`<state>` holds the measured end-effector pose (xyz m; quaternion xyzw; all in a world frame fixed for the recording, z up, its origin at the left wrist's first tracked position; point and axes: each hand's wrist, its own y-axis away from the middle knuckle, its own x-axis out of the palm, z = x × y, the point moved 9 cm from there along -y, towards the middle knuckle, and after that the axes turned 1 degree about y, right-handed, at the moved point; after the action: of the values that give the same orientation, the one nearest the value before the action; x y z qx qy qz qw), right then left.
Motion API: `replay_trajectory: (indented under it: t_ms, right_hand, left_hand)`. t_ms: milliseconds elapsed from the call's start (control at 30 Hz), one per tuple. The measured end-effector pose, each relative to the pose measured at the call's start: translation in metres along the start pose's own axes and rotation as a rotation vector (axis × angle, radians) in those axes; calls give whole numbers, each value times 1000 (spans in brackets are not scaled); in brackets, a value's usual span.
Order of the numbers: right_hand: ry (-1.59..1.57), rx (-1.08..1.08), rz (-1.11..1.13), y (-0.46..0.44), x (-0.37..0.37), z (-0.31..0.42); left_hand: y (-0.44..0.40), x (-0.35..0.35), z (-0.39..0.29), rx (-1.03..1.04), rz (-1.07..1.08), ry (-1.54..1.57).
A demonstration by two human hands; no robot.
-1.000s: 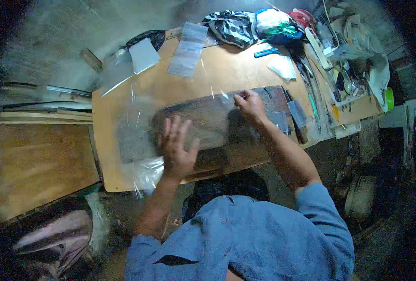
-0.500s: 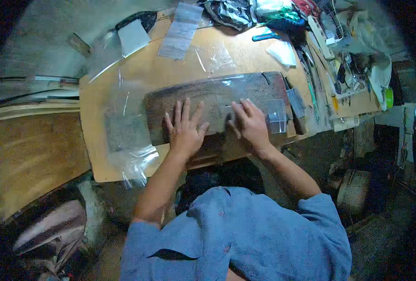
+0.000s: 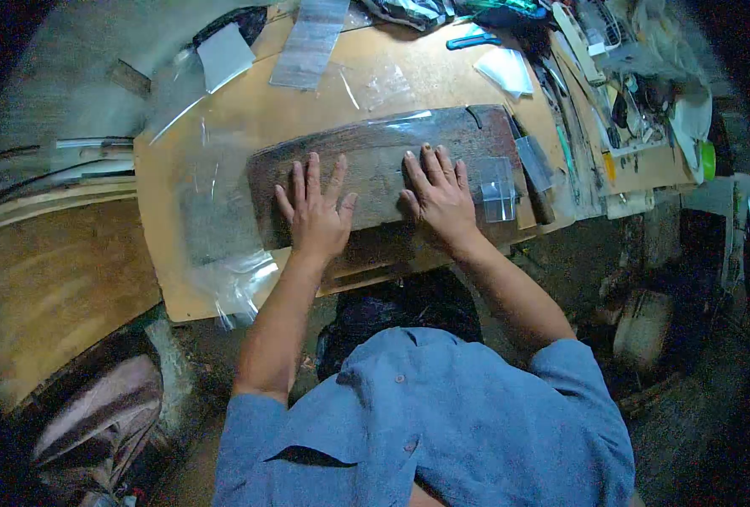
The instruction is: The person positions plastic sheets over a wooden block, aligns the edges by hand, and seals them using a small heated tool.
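A dark, worn wooden board (image 3: 375, 169) lies on the light wooden table (image 3: 307, 110), with shiny clear plastic film (image 3: 409, 118) showing along its far edge. Flat on the board's left half rests my left hand (image 3: 317, 211), fingers spread. My right hand (image 3: 441, 198) is also laid palm down, fingers apart, on the right half. A small clear plastic piece (image 3: 498, 190) lies just right of my right hand. Whether a sheet lies under my palms is hard to make out.
Clear film (image 3: 244, 283) hangs over the table's front left edge. At the back are a long translucent plastic strip (image 3: 310, 42), a white sheet (image 3: 225, 57) and a blue cutter knife (image 3: 474, 40). Tools and clutter (image 3: 628, 110) crowd the right side.
My right hand has gone from bent fingers to lying flat and spread on the board. My left hand stays flat on it. The whole view has shifted slightly.
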<state>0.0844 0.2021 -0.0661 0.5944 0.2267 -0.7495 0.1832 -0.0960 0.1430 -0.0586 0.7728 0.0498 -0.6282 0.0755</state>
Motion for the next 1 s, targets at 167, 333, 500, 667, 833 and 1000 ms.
replay_trajectory:
  t_ms: [167,333,500,667,833,1000]
  right_hand:
    - [-159,-16,-159,10,-38,2]
    - [-405,77,-234,53,-77,-38]
    - [-369,494,-387,88,-83,-123]
    - [-494,635,-285,87,-59,-153]
    - [-404,757,-196,80,-51,-160]
    - [-487,759,-180,78,-42,-170]
  left_hand:
    - [12,-8,-3,2,-5,21]
    - [30,-22,1,2,-46,90]
    - [49,-28,-11,30,-37,128]
    - [52,-20,-21,23,10,160]
    - [50,-16,-31,53,29,159]
    - [49,-8,-32,37,76,157]
